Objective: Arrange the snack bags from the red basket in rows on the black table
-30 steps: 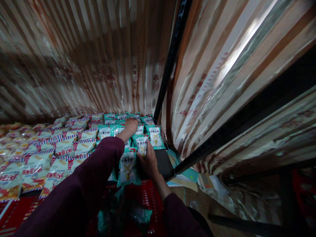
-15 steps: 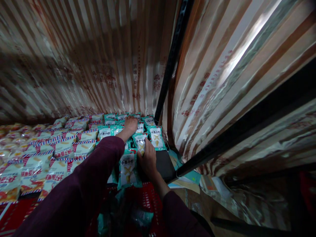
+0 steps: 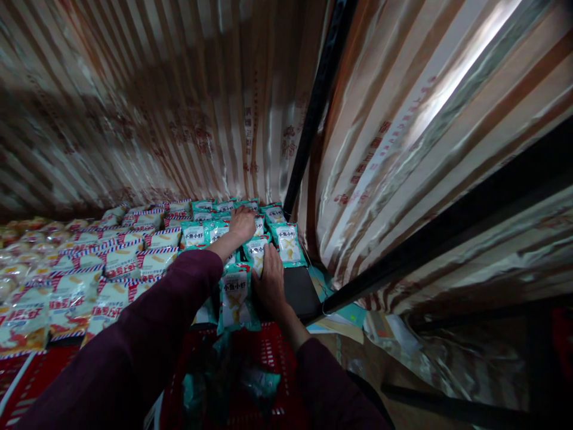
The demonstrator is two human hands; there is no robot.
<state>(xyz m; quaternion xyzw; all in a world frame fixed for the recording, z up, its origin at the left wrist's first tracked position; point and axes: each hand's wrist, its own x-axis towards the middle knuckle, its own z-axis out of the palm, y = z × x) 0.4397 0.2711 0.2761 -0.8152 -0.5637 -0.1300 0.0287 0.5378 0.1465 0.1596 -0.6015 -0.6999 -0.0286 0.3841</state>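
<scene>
Teal-and-white snack bags stand in rows on a dark shelf. My left hand (image 3: 243,223) reaches over them, its fingers laid on the bags towards the back; the fingertips are partly hidden. My right hand (image 3: 271,278) is closed on the right side and lower edge of one snack bag (image 3: 256,251), thumb low and fingers along its side. Just in front of it leans another teal bag (image 3: 236,297). To the right of my fingers stands a further teal bag (image 3: 289,243).
Red-and-white snack bags (image 3: 117,263) fill the shelf to the left. Below is a red basket (image 3: 286,370) with loose teal packets (image 3: 259,382). A dark metal post (image 3: 308,137) and a slanting bar (image 3: 385,263) frame the corner. Striped plastic sheeting (image 3: 215,119) hangs behind.
My left hand has flattened slightly over the back bags. My right hand has shifted a little up along the bag, its fingers straighter. The view has moved slightly.
</scene>
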